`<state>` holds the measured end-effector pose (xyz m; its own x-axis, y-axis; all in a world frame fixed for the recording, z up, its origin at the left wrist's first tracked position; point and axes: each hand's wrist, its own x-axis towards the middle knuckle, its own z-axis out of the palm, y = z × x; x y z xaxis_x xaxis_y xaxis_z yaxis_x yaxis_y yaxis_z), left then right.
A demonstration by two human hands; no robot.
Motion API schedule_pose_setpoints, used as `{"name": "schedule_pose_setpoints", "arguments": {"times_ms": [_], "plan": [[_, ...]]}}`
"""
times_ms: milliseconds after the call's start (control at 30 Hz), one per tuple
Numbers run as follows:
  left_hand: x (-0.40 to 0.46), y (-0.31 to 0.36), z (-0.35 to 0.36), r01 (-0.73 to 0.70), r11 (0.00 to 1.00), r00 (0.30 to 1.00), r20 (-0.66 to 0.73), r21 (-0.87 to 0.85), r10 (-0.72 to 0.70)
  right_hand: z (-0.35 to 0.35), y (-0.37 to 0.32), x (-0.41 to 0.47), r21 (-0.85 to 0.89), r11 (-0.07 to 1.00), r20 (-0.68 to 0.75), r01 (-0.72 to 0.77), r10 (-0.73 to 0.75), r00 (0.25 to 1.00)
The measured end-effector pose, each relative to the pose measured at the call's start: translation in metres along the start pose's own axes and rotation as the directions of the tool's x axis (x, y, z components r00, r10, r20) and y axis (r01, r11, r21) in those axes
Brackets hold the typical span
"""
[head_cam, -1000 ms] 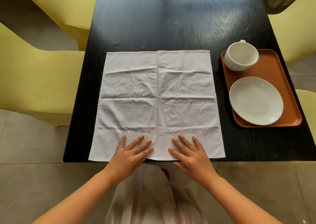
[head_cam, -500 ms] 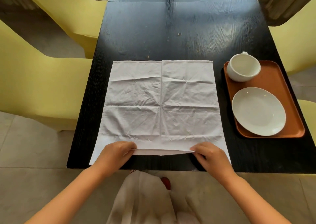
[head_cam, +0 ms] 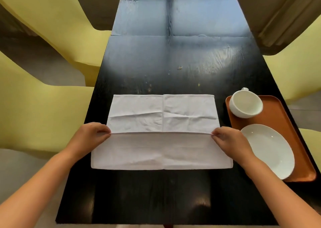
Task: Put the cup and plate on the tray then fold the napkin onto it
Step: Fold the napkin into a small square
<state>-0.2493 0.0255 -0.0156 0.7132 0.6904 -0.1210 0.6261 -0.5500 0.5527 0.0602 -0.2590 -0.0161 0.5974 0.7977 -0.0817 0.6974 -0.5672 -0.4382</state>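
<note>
A white napkin [head_cam: 161, 113] lies on the black table [head_cam: 173, 62], its near part folded over towards the far edge. My left hand [head_cam: 90, 135] pinches the left corner of the lifted edge and my right hand [head_cam: 229, 140] pinches the right corner, holding that edge taut about halfway across the cloth. To the right sits an orange tray [head_cam: 281, 120]. A white cup [head_cam: 245, 103] stands at the tray's far end and a white plate [head_cam: 271, 149] lies at its near end.
Yellow chairs [head_cam: 40, 109] line the left side of the table, and more yellow seats [head_cam: 302, 76] stand on the right. The tray reaches close to the table's right edge.
My hands went from lying flat on the napkin's near edge to pinching its corners and carrying that edge up and away from me, over the cloth. The camera moved closer over the table.
</note>
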Motion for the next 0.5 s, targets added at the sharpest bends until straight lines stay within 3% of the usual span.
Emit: {"name": "schedule_pose_setpoints", "arguments": {"times_ms": [233,500], "plan": [[0.070,-0.007,0.010,0.079,0.992,0.981,-0.168,-0.100,-0.095,0.004,-0.001,0.078,-0.087,0.995,-0.069,-0.042,0.036,0.997],[0.133,-0.021,0.017,0.067,0.995,0.963,-0.255,-0.079,-0.085,0.017,0.009,0.140,0.175,0.940,-0.097,-0.294,0.314,0.945]]}}
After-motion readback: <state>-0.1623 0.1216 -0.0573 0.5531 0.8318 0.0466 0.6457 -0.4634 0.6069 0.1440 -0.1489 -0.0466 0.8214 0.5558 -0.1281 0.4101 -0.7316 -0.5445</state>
